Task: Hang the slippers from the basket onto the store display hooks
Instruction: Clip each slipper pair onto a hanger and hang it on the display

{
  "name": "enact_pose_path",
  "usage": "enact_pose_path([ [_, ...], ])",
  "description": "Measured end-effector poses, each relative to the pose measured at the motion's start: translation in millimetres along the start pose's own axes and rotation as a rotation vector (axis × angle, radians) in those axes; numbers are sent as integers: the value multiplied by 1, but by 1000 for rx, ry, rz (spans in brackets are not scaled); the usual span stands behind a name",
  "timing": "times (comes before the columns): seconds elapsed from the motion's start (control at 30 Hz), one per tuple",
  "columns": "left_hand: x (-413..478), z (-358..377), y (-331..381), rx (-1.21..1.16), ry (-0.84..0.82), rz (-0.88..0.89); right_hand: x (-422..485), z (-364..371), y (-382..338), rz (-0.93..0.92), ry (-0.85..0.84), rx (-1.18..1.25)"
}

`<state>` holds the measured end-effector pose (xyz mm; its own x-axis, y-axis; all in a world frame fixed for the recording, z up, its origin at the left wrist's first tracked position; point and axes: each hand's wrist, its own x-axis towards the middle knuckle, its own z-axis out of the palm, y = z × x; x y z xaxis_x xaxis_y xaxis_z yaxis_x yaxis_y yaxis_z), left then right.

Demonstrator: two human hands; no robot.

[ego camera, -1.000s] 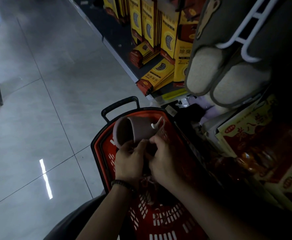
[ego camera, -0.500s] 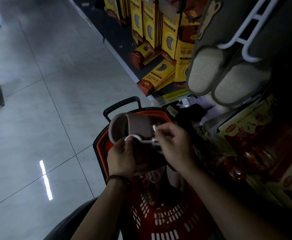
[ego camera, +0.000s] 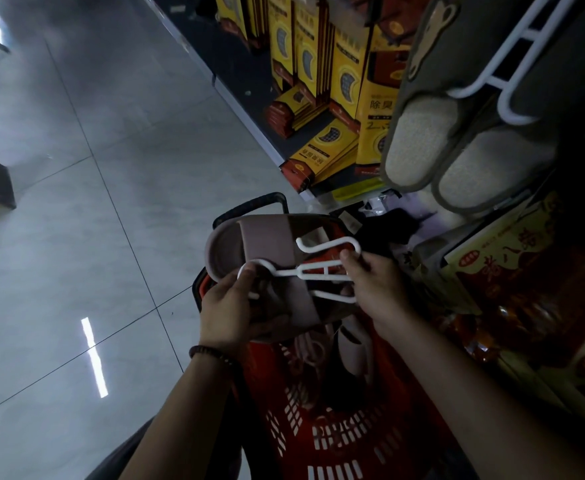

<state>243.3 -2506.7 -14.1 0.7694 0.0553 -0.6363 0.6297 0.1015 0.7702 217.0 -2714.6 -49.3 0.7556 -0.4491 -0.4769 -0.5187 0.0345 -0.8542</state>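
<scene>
Above the red basket [ego camera: 339,441] I hold a pair of mauve slide slippers [ego camera: 266,244] with a white plastic hanger [ego camera: 315,270] lying across them. My left hand [ego camera: 230,308] grips the slippers from below, its thumb on the hanger's hook end. My right hand [ego camera: 374,284] pinches the hanger's forked end. More slippers [ego camera: 351,344] lie inside the basket beneath. A grey pair of slippers [ego camera: 457,140] on a white hanger [ego camera: 512,77] hangs at the display at upper right.
Yellow boxed goods [ego camera: 322,81] stand on the low shelf ahead. Red and yellow packages [ego camera: 526,271] fill the display to the right. The basket's black handle [ego camera: 249,206] points away from me. Grey tiled floor [ego camera: 76,237] stretches to the left.
The slippers have come up out of the basket and turned flatter. My right hand has moved from the slipper's base to the hanger's forked end, and the hanger now lies across the pair.
</scene>
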Motion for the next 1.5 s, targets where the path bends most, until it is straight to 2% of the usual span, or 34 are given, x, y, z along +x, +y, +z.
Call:
enact_pose_path([
  [0.27,-5,-3,6,34,-59,60,4,-1,1,23,-71,21],
  [0.4,-3,-7,13,120,-68,61,5,-3,4,-43,-135,-25],
  [0.53,-4,-14,29,292,-100,134,-2,1,5,-126,-199,-32],
  [0.63,-7,-28,42,433,-137,196,-13,6,5,-120,-302,-43],
  [0.77,-14,-45,54,761,-137,393,-23,11,3,-131,-318,-236],
  [0.87,-27,-39,64,957,-146,479,-34,19,1,-93,-201,-61],
  [1.03,-44,-23,77,1224,-222,529,-46,21,3,-161,-218,129],
  [1.1,-53,-19,82,1276,-231,524,-49,21,4,-156,-249,199],
  [1.2,-64,-17,90,1244,-221,487,-47,22,3,-46,-245,352],
  [1.33,-80,-17,100,1071,-204,369,-45,16,5,60,-191,318],
  [1.43,-87,-13,100,1212,-173,439,-50,14,9,135,-212,283],
  [1.5,-93,-8,99,1278,-134,452,-53,8,9,117,-208,258],
])
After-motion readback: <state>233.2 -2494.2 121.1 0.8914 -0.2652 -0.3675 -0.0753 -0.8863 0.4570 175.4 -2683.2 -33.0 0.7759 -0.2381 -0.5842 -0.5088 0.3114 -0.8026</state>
